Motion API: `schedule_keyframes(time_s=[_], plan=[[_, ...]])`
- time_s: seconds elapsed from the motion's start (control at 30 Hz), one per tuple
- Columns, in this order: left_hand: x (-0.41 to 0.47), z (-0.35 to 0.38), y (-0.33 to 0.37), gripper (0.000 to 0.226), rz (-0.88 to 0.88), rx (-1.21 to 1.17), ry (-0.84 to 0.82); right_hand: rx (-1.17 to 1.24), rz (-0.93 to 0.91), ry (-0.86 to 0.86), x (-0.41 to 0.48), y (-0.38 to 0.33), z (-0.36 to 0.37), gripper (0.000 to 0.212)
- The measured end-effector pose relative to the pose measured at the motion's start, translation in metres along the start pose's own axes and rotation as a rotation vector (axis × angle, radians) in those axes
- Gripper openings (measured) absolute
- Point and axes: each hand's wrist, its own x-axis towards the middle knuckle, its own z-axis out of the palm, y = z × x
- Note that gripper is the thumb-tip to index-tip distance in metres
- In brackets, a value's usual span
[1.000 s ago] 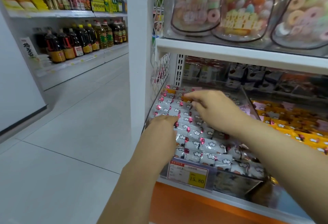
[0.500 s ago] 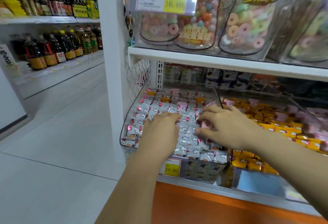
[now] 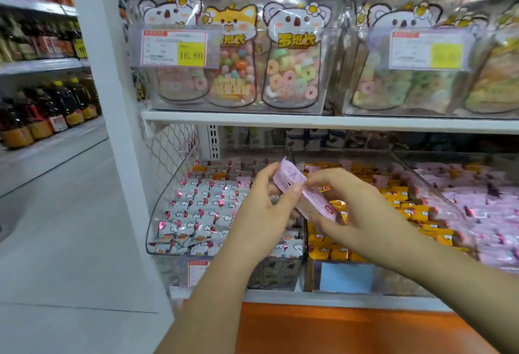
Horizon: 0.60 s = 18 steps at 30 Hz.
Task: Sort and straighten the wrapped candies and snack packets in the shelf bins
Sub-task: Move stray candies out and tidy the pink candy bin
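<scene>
Pink packs (image 3: 304,195): small stack, tilted, upper end back-left, lower end front-right. Pinched between left hand (image 3: 261,213) and right hand (image 3: 362,213), above the wall between left bin (image 3: 164,207) and middle bin (image 3: 311,272).
Left bin, clear plastic: white candies (image 3: 202,207) with cloud print and red marks, in loose rows; a few orange and pink strays at the back.
Middle bin: orange candies (image 3: 404,207), pink strays mixed in.
Right bin (image 3: 438,196): pink candies (image 3: 483,213), jumbled.
</scene>
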Motion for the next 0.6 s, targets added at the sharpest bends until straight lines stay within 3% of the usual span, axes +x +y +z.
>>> schedule_keyframes(time_s=[0.17,0.4,0.6], plan=[[-0.009,0.036,0.004,0.037,-0.048,-0.121,-0.022,-0.082,0.025,-0.056,-0.038,0.009,-0.025,0.049],[-0.006,0.077,0.004,0.031,-0.066,-0.287,-0.192,0.236,0.368,-0.055,-0.079,0.043,-0.061,0.046],[0.001,0.116,0.007,0.039,-0.067,-0.338,-0.3,0.326,0.411,-0.012,-0.101,0.076,-0.079,0.034]])
